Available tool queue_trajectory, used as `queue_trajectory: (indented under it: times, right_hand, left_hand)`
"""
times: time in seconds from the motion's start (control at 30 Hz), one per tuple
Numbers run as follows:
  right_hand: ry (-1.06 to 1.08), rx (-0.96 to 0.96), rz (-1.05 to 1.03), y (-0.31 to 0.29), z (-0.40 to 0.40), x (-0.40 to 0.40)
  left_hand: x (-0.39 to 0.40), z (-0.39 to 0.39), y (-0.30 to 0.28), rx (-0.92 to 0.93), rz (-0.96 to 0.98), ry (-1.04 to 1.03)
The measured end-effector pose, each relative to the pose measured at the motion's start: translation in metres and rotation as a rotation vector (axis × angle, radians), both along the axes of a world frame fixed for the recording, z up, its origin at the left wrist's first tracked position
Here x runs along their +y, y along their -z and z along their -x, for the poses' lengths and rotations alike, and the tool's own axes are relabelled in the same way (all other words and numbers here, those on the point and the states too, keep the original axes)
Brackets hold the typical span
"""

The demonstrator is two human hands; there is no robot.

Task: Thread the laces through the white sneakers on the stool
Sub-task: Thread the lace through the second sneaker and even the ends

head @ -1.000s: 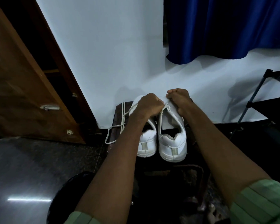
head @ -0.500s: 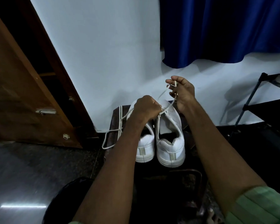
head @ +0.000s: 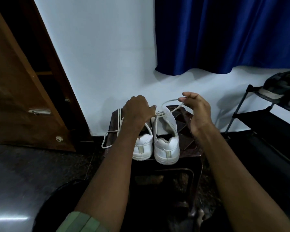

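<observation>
Nearest: two bare forearms reach away from the camera, a green sleeve (head: 84, 221) at the left elbow.

Dark stool (head: 186, 144) sits mid-scene on a dark floor. Two white sneakers on it, heels toward the camera, side by side and touching or nearly so. Left sneaker (head: 143, 148) is partly covered by the left forearm. Right sneaker (head: 166, 144) is fully visible, tongue up, opening dark.

Left hand (head: 137, 113) is knuckles-up over the front of the left sneaker, fingers curled, fingertips at the eyelet area of the right sneaker. It looks to be pinching something there, but the hand blocks the contact; can't tell exactly what it grips.

Right hand (head: 196, 109) is raised above the far right part of the stool, thumb and fingers pinching the lace (head: 170, 102). Lace loops up from the front eyelets of the right sneaker, arcs left-to-right to the pinch, and a second strand runs back down to the shoe.

A second lace (head: 110, 136) lies loose on the left side of the stool, two strands running far-to-near, a loop hanging off the left edge.

Right of the stool: black rack (head: 258, 114) with a dark shoe (head: 281, 87) on top.

Left: brown wooden door (head: 20, 97), ajar.

Far: white wall (head: 99, 47), blue curtain (head: 224, 34) hanging over its upper right.
</observation>
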State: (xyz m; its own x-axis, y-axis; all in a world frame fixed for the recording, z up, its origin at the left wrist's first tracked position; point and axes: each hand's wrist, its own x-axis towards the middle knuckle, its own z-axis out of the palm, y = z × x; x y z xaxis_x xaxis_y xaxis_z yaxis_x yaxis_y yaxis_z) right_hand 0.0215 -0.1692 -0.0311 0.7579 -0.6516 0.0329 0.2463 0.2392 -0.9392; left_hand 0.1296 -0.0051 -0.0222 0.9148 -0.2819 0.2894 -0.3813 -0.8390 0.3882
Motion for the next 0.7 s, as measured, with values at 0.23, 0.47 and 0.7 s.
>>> queue_trajectory:
  times: [0.23,0.47,0.7]
  right_hand:
    - [0.175,0.11,0.795,0.007,-0.005,0.006]
    - [0.298,0.219,1.26,0.022,-0.015,0.017]
    - [0.047,0.171,0.864,0.013,-0.009,0.022]
  left_hand:
    - [0.011,-0.01,-0.004,-0.001,0.054,-0.039]
    - [0.01,-0.003,-0.017,0.448,0.951,0.129]
    - [0.011,-0.007,-0.014,-0.021,0.364,0.124]
